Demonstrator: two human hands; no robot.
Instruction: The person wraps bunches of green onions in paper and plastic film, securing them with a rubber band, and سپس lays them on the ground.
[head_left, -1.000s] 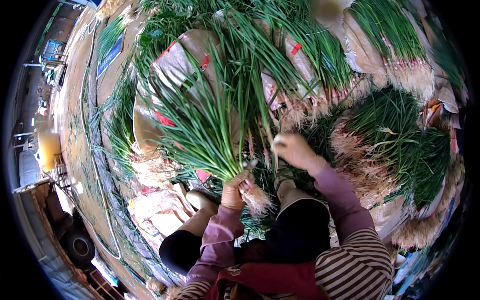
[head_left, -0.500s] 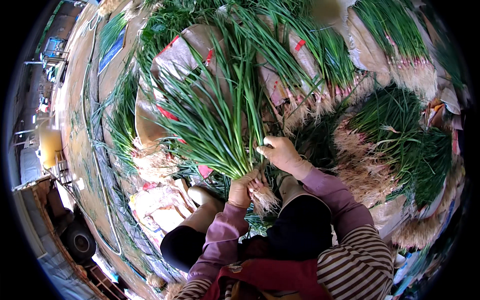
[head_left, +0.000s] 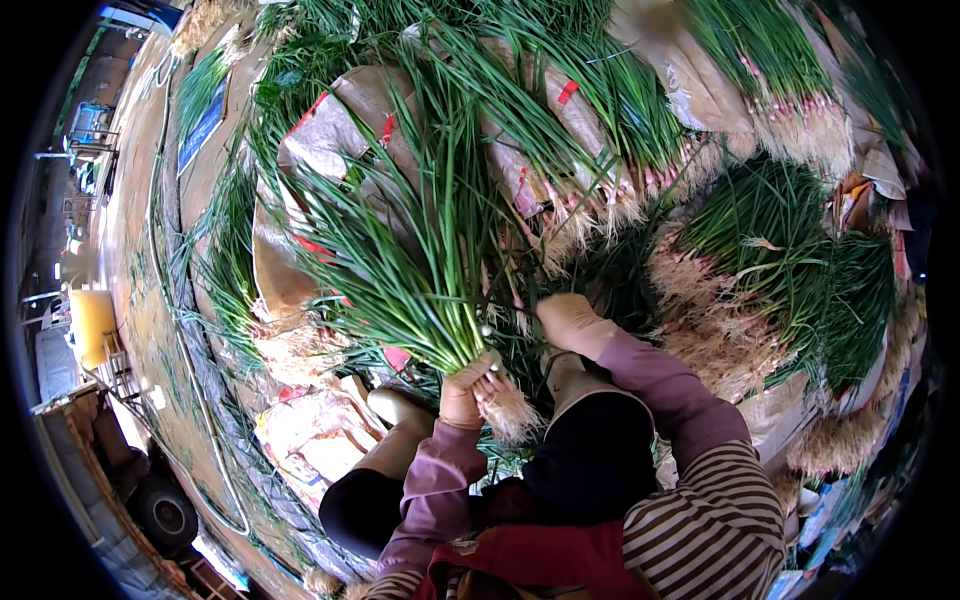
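My left hand (head_left: 463, 400), in a thin pale glove, is wrapped round a bunch of spring onions (head_left: 435, 290) just above the roots. The long green leaves fan up and away, and the pale roots (head_left: 511, 412) hang out to the right of the hand. To the right of the bunch, apart from its stems, is my right hand (head_left: 572, 323), also gloved. Its fingers are curled together; whatever they may hold is hidden. Thin loose stems lie just left of its fingertips.
Rows of spring onions (head_left: 640, 110) lie on sacking ahead. A rooted heap (head_left: 740, 290) lies at the right, a smaller pile (head_left: 235, 270) at the left. Beyond runs a hose (head_left: 160, 230) on wet floor, with a yellow container (head_left: 92, 325). A crumpled bag (head_left: 315, 430) lies beside my leg.
My right hand has drawn away from the bunch's stems, slightly right and down. My left hand has lowered a little, still gripping the bunch. The view has shifted slightly.
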